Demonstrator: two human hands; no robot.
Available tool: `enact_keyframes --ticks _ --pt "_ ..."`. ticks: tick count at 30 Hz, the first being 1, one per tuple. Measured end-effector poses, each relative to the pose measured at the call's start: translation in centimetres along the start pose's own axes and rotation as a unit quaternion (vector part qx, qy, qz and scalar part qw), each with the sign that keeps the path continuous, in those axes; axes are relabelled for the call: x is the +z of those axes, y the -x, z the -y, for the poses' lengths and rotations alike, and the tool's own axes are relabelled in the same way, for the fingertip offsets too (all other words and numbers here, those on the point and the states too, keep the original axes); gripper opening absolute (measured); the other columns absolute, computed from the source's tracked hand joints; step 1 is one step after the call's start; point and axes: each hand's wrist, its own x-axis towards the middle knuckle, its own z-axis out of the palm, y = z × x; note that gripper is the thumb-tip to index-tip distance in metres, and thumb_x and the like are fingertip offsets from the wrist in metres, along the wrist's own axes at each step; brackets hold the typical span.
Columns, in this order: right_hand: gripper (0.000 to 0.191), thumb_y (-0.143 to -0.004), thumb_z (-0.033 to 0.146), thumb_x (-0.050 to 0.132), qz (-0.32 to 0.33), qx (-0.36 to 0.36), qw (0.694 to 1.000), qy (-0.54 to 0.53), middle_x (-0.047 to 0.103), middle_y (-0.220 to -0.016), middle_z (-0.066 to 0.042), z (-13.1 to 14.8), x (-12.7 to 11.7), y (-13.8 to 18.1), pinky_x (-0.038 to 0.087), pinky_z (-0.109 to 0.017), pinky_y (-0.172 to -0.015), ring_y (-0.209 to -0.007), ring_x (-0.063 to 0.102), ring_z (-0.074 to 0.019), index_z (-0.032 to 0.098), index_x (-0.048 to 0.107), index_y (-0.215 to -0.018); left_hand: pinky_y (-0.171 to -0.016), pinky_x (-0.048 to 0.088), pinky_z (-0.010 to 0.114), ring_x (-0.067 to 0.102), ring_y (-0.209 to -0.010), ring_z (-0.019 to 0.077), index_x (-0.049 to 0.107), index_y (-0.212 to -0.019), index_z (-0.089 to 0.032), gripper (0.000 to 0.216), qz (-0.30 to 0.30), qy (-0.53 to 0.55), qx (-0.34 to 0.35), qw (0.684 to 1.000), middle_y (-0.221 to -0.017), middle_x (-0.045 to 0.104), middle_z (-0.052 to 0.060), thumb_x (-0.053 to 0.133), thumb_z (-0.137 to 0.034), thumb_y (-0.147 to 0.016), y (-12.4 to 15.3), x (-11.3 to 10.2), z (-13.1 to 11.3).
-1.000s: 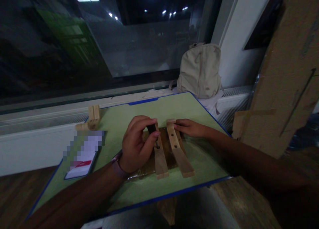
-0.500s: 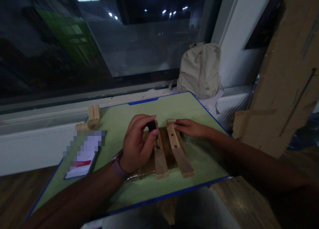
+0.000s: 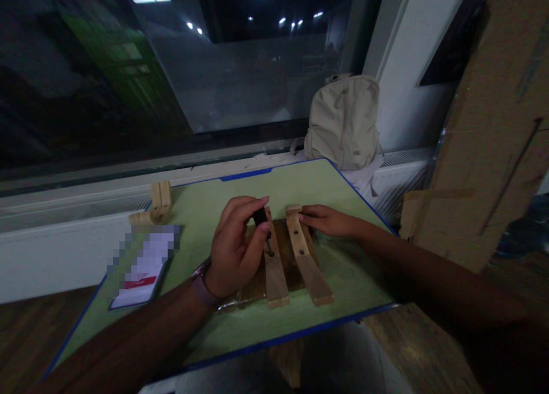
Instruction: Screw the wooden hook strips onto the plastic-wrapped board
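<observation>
My left hand [image 3: 238, 248] is closed around the black handle of a small screwdriver [image 3: 260, 217]. Its thin shaft slants down to a hole in the left wooden leg [image 3: 277, 279]. To the right lies a second angled wooden leg [image 3: 305, 257] with two dark holes along it. My right hand [image 3: 323, 219] grips the upper part of this second leg, thumb on its edge, other fingers partly hidden behind it. Both legs rest over a brown, shiny, tape-covered piece [image 3: 294, 268] on the green table [image 3: 351, 268].
A phone [image 3: 146, 268] with a lit, blurred screen lies at the table's left. Beyond it sits a pale wooden piece [image 3: 160, 202] at the edge. A beige backpack [image 3: 343, 122] stands behind the far right corner. A large cardboard sheet [image 3: 484, 136] leans at the right.
The screwdriver's handle has tilted slightly in my left hand, its tip staying at the hole. Both hands and the wooden legs hold nearly the same places.
</observation>
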Motion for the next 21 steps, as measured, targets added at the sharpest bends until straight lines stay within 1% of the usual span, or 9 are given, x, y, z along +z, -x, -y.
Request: enact_keyframes --ticks 2,4,8,9,11,13,15,17,21 --pt "0.056 -0.097 0.066 0.048 0.003 0.002 1.0 -0.008 0.068 -0.09 -0.006 0.06 -0.02 0.05 0.055 -0.034 -0.076 -0.082 0.062 -0.0188 0.016 0.07 -0.108 -0.085 0.057 0.034 0.066 -0.097 0.0169 0.047 -0.145 -0.027 0.047 -0.003 0.052 -0.026 0.998 -0.112 0.063 0.007 0.053 -0.018 -0.099 0.24 0.29 -0.1" --pt "0.055 -0.097 0.066 0.049 0.005 -0.003 1.0 -0.008 0.069 -0.09 -0.006 0.05 -0.05 0.02 0.055 -0.034 -0.078 -0.085 0.063 -0.0197 0.016 0.07 -0.109 -0.083 0.059 0.034 0.068 -0.094 0.016 0.042 -0.148 -0.028 0.047 0.007 0.095 -0.047 0.994 -0.115 0.065 0.008 0.046 -0.018 -0.102 0.56 0.49 -0.2" --pt "0.059 -0.096 0.07 0.048 0.0 -0.011 1.0 0.004 0.069 -0.09 -0.007 -0.02 -0.05 -0.09 0.055 -0.035 -0.083 -0.093 0.064 -0.022 0.016 0.071 -0.106 -0.083 0.059 0.035 0.069 -0.095 0.017 0.048 -0.141 -0.028 0.038 0.042 0.127 -0.063 0.989 -0.11 0.068 0.007 0.04 -0.019 -0.104 0.91 0.41 -0.2" --pt "0.061 -0.095 0.071 0.048 -0.003 -0.011 1.0 0.004 0.069 -0.091 -0.007 0.02 -0.03 -0.09 0.055 -0.036 -0.083 -0.093 0.064 -0.0222 0.016 0.071 -0.107 -0.082 0.059 0.035 0.069 -0.094 0.0169 0.048 -0.14 -0.028 0.037 0.045 0.133 -0.054 0.989 -0.108 0.068 0.007 0.042 -0.021 -0.104 0.87 0.32 -0.13" --pt "0.062 -0.095 0.071 0.049 -0.007 -0.006 1.0 0.001 0.069 -0.091 -0.007 0.16 -0.01 -0.03 0.055 -0.036 -0.083 -0.093 0.064 -0.0222 0.015 0.071 -0.107 -0.081 0.058 0.034 0.067 -0.092 0.0169 0.049 -0.137 -0.027 0.037 0.044 0.132 -0.019 0.99 -0.108 0.065 0.007 0.051 -0.024 -0.101 0.61 0.15 0.06" --pt "0.06 -0.095 0.07 0.049 -0.007 -0.002 1.0 -0.001 0.069 -0.09 -0.007 0.32 -0.01 0.06 0.055 -0.035 -0.082 -0.091 0.064 -0.0217 0.015 0.071 -0.105 -0.082 0.056 0.034 0.064 -0.094 0.0177 0.052 -0.132 -0.027 0.042 0.029 0.091 0.013 0.995 -0.106 0.062 0.006 0.065 -0.022 -0.093 0.28 0.02 0.23" --pt "0.057 -0.096 0.068 0.049 -0.007 0.002 1.0 -0.002 0.069 -0.088 -0.006 0.4 -0.03 0.12 0.055 -0.034 -0.08 -0.088 0.064 -0.0209 0.016 0.071 -0.105 -0.083 0.054 0.034 0.062 -0.097 0.0186 0.057 -0.127 -0.027 0.044 0.009 0.036 0.017 0.999 -0.105 0.061 0.005 0.072 -0.017 -0.086 0.05 -0.02 0.29" --pt "0.054 -0.097 0.065 0.05 -0.005 0.003 1.0 -0.004 0.068 -0.087 -0.006 0.35 -0.06 0.14 0.055 -0.034 -0.078 -0.085 0.064 -0.0202 0.017 0.072 -0.105 -0.082 0.054 0.033 0.063 -0.097 0.0183 0.057 -0.13 -0.026 0.045 0.008 0.022 -0.004 1.0 -0.105 0.061 0.006 0.07 -0.015 -0.088 0.02 0.06 0.18" --pt "0.048 -0.098 0.06 0.051 -0.002 0.0 1.0 -0.01 0.069 -0.087 -0.005 0.17 -0.08 0.06 0.054 -0.034 -0.081 -0.088 0.063 -0.0208 0.017 0.072 -0.106 -0.08 0.057 0.029 0.065 -0.089 0.0138 0.046 -0.143 -0.026 0.047 0.003 0.099 -0.026 0.995 -0.106 0.062 0.006 0.053 -0.014 -0.098 0.34 0.44 -0.21"
